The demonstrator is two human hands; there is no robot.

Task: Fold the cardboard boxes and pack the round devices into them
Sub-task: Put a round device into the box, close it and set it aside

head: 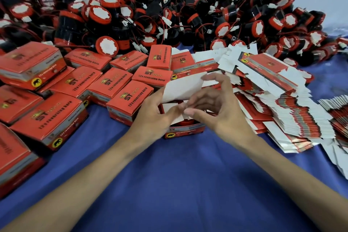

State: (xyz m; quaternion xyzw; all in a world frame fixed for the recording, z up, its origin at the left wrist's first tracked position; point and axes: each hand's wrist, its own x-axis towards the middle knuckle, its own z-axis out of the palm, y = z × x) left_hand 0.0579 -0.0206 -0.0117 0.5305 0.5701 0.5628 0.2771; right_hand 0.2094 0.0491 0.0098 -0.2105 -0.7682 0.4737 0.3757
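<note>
A small red cardboard box (185, 132) stands on the blue cloth at the centre, its white lid flap (183, 87) raised. A round red device (185, 123) shows inside it. My left hand (156, 111) holds the box's left side, thumb on a white side flap. My right hand (216, 105) is over the box's right side, its curled fingers pressing the small white flaps inward. A big heap of round red and black devices (150, 15) with wires lies behind.
Several closed red boxes (90, 84) are stacked to the left. A fanned pile of flat unfolded boxes (282, 103) lies to the right, and another one (337, 111) at the far right edge. Bare blue cloth (178, 184) lies between my forearms.
</note>
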